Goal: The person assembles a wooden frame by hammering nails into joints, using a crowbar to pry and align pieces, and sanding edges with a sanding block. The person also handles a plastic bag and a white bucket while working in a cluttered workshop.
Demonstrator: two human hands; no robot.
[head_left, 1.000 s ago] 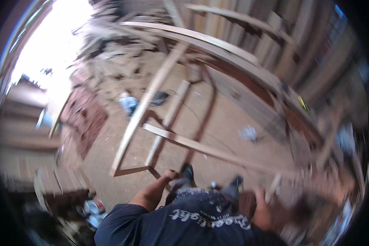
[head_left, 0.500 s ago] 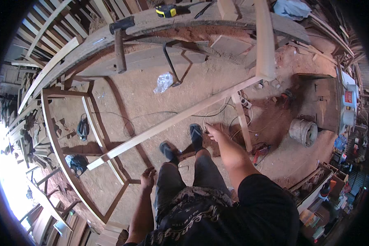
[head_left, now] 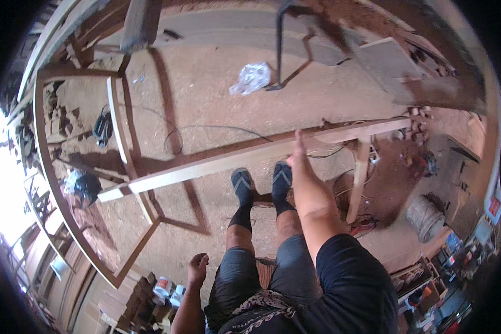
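A long pale wooden beam (head_left: 206,165) stretches from the lower left toward the right, with a shorter wooden leg (head_left: 359,179) standing down from it near its right end. My right hand (head_left: 298,150), seen edge-on, overlaps the beam's middle with its fingers stretched upward; contact with the wood is unclear. Low on the left, beside my thigh, my left hand (head_left: 197,270) is empty, its fingers loosely bent and apart. The beam's left end crosses over a rectangular wooden frame (head_left: 45,161) in this view.
Clear crumpled plastic (head_left: 251,78) and a dark bent metal bar (head_left: 279,50) lie ahead on the dirt floor. A hammer (head_left: 141,25) hangs into view at top left. Cables (head_left: 222,128) trail under the beam. A round bucket-like container (head_left: 426,217) stands at right.
My view has shifted, and the tape measure has left it. My right hand has moved up from beside the beam to overlap it. The left hand stays low, fingers slightly more bent.
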